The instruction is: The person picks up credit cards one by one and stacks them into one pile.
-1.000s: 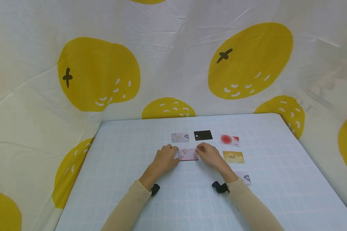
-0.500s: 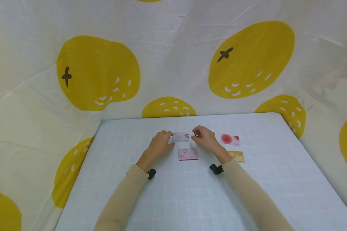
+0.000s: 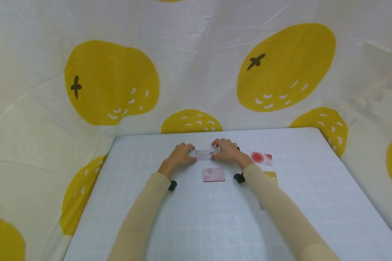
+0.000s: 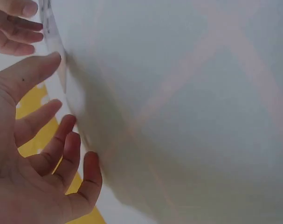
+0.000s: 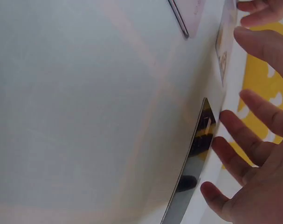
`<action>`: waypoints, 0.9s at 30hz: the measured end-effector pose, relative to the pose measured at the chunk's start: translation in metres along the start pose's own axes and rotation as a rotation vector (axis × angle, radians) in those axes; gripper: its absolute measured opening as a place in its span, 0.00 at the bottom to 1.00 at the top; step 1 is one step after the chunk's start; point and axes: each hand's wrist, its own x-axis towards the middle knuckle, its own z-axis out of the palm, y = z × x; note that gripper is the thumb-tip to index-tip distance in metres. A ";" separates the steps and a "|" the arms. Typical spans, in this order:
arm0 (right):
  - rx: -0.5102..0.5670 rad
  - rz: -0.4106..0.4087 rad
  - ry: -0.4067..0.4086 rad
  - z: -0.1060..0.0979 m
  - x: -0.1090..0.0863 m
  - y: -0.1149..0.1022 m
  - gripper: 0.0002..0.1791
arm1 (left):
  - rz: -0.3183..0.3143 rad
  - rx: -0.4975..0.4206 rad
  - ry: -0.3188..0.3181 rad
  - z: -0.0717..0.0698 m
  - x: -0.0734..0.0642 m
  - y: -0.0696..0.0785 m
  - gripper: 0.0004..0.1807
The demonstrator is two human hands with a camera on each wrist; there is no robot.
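A lilac card (image 3: pixel 203 155) with a dark figure at its right end lies flat on the table between the two hands. My left hand (image 3: pixel 180 155) is at its left edge, thumb and fingers spread apart. At its right edge is my right hand (image 3: pixel 228 150), thumb over the printed figure and fingers loosely bent. Neither hand grips the card. A black card (image 5: pixel 192 158) lies beneath the right hand's fingers in the right wrist view; in the head view that hand mostly hides it. Nearer the person lies a pink card (image 3: pixel 213 174) with a thick-looking edge.
Right of the right hand lies a white card with a red circle (image 3: pixel 261 158). The right sleeve partly covers a gold card (image 3: pixel 272 176) and another pale card (image 3: pixel 261 205). A white cloth with yellow fruit print (image 3: pixel 196 72) hangs behind the table (image 3: pixel 196 224).
Both hands have left the pink card and moved away from the person to the lilac card. The right hand has since shifted left, from over the black card to the lilac card's right end.
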 end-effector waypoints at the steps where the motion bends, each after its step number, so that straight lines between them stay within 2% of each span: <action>1: -0.013 0.004 -0.007 0.001 0.001 0.001 0.32 | -0.002 -0.008 -0.012 0.000 0.001 -0.001 0.30; 9: -0.087 0.016 -0.002 0.007 0.003 0.008 0.31 | -0.013 -0.057 -0.056 0.001 0.000 -0.005 0.31; 21: -0.049 0.026 -0.018 0.008 0.005 0.003 0.28 | -0.054 -0.107 -0.073 -0.004 -0.002 -0.005 0.26; 27: -0.032 0.040 -0.015 0.007 0.003 0.000 0.27 | -0.053 -0.113 -0.080 -0.004 0.000 -0.005 0.26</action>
